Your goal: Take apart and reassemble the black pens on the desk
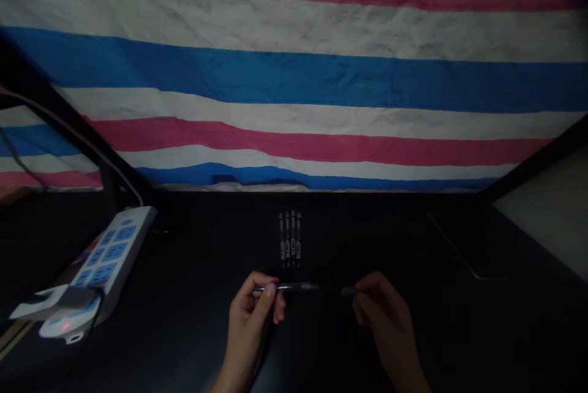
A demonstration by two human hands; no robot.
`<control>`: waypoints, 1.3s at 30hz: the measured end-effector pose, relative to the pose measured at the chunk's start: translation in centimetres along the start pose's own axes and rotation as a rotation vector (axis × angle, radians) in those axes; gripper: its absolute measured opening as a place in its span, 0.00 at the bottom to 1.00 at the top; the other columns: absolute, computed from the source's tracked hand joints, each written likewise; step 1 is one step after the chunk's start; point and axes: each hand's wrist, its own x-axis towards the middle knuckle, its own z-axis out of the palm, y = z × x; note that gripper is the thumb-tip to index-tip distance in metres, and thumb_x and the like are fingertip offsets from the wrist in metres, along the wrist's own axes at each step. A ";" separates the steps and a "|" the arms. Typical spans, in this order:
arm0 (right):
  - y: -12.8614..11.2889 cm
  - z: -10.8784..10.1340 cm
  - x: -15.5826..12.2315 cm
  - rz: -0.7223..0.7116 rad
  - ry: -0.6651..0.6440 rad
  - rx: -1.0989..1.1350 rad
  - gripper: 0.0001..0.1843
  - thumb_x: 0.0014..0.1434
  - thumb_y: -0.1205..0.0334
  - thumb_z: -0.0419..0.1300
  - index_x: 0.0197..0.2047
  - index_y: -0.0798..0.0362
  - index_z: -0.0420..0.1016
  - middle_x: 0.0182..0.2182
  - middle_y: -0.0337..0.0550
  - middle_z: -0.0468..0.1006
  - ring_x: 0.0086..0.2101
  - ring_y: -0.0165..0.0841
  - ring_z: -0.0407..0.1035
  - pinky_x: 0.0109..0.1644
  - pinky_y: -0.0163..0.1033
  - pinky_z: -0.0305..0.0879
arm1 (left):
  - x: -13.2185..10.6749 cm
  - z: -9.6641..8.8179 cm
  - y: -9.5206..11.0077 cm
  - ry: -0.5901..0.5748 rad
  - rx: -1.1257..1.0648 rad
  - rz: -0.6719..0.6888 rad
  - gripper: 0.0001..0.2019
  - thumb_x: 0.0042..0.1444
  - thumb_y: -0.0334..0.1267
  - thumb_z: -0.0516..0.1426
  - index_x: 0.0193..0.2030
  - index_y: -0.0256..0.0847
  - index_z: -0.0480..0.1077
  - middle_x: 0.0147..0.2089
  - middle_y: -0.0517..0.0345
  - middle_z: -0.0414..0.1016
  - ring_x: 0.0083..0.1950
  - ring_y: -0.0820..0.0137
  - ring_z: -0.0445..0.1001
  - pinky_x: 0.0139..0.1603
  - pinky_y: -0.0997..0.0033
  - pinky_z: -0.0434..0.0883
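Over a dark table [413, 344], you hold a single pen [305, 288] level between both hands. Your left hand [255, 313] pinches its left end between thumb and fingers; your right hand [381, 313] closes its fingertips on the right end. Just beyond the pen, four more pens [290, 239] lie side by side, pointing away from you. At the near left, a white power strip [108, 258] with blue sockets rests on the table's edge. A striped red, white and blue tarp [294, 74] hangs at the far side.
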 end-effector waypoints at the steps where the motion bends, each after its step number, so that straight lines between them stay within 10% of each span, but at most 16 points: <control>1: 0.0 0.1 -0.1 -0.016 -0.023 -0.056 0.07 0.59 0.56 0.59 0.35 0.50 0.68 0.19 0.33 0.67 0.21 0.26 0.62 0.25 0.30 0.59 | 0.0 0.0 0.0 -0.021 0.040 0.009 0.13 0.55 0.46 0.62 0.34 0.38 0.69 0.21 0.63 0.71 0.20 0.78 0.66 0.22 0.82 0.63; 7: 0.3 1.0 -0.4 -0.104 -0.125 -0.313 0.09 0.62 0.54 0.55 0.40 0.49 0.71 0.26 0.38 0.76 0.28 0.30 0.71 0.33 0.32 0.66 | 0.0 0.1 0.0 -0.072 0.158 0.018 0.13 0.55 0.46 0.61 0.35 0.37 0.70 0.21 0.61 0.73 0.21 0.77 0.68 0.22 0.80 0.65; 12: 0.6 0.9 -0.4 -0.053 -0.177 -0.407 0.21 0.65 0.50 0.48 0.26 0.51 0.68 0.17 0.35 0.68 0.21 0.28 0.65 0.28 0.31 0.60 | -0.1 -0.1 0.2 -0.101 0.179 0.000 0.13 0.54 0.46 0.61 0.36 0.37 0.71 0.23 0.59 0.74 0.21 0.75 0.69 0.23 0.79 0.66; 17: 0.4 0.9 -0.6 -0.015 -0.230 -0.281 0.11 0.63 0.52 0.53 0.45 0.49 0.65 0.32 0.39 0.77 0.27 0.29 0.68 0.32 0.32 0.64 | -0.2 -0.3 0.0 -0.063 0.152 0.020 0.12 0.55 0.45 0.61 0.36 0.37 0.71 0.22 0.59 0.74 0.21 0.76 0.69 0.22 0.80 0.65; 21: 0.4 0.9 -0.5 -0.013 -0.277 -0.347 0.16 0.65 0.52 0.49 0.30 0.51 0.67 0.21 0.36 0.71 0.23 0.28 0.65 0.29 0.32 0.61 | -0.2 -0.3 0.0 -0.066 0.150 0.005 0.12 0.55 0.45 0.61 0.36 0.37 0.71 0.22 0.59 0.74 0.21 0.76 0.69 0.23 0.79 0.65; 34: 0.7 0.6 -0.6 -0.063 -0.237 -0.453 0.14 0.64 0.52 0.50 0.49 0.47 0.68 0.36 0.42 0.77 0.35 0.34 0.72 0.42 0.37 0.68 | -0.2 -0.1 0.5 -0.020 0.130 -0.009 0.13 0.53 0.46 0.62 0.34 0.36 0.71 0.21 0.59 0.73 0.20 0.75 0.67 0.22 0.78 0.64; 39: 0.6 0.8 -0.6 -0.107 -0.275 -0.605 0.11 0.65 0.53 0.50 0.42 0.46 0.71 0.31 0.39 0.76 0.31 0.33 0.72 0.38 0.36 0.66 | 0.0 -0.4 0.3 -0.012 0.173 0.003 0.14 0.53 0.47 0.61 0.34 0.37 0.71 0.20 0.61 0.71 0.19 0.77 0.64 0.21 0.79 0.61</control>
